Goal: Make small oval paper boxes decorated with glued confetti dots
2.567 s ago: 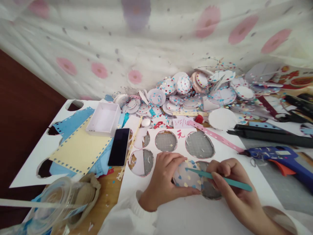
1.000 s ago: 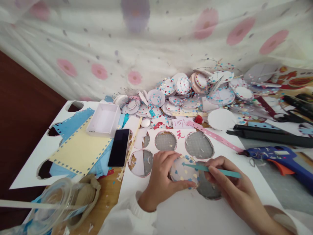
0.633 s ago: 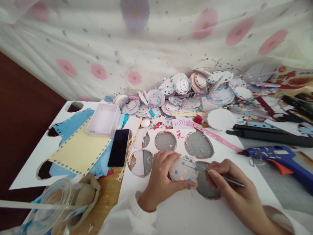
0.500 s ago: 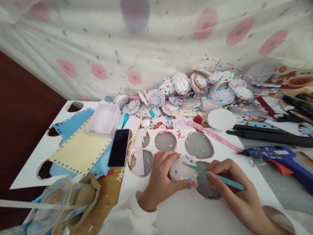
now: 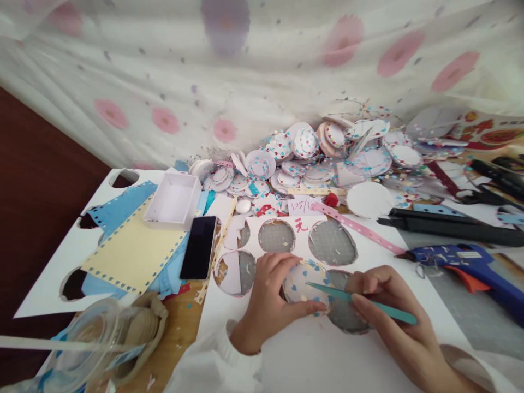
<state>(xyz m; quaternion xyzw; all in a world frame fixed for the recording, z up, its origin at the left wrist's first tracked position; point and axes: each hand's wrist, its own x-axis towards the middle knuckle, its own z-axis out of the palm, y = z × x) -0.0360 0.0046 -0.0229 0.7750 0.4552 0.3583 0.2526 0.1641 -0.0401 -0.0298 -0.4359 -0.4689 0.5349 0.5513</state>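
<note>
My left hand (image 5: 272, 303) curls around a round white paper disc (image 5: 301, 281), its thumb at the near edge and its fingers at the far left edge. Small blue and pale yellow heart-shaped bits dot the disc, mostly around its rim. Pinched in my right hand (image 5: 387, 303) are teal tweezers (image 5: 399, 314), their fine tip pointing left over the middle of the disc. Whether the tip touches the paper I cannot tell. Under both hands lies a white sheet (image 5: 311, 360) with round holes cut in it.
Decorated paper discs (image 5: 303, 142) pile up along the curtain. To the right lies a blue glue gun (image 5: 462, 265). On the left are a phone (image 5: 198, 248), a white box (image 5: 172, 199), a yellow sheet (image 5: 131, 248) and a clear plastic cup (image 5: 88, 333).
The tweezers' tip has moved slightly down on the disc, and their back end has shifted a little right and down. My left hand keeps its place on the disc.
</note>
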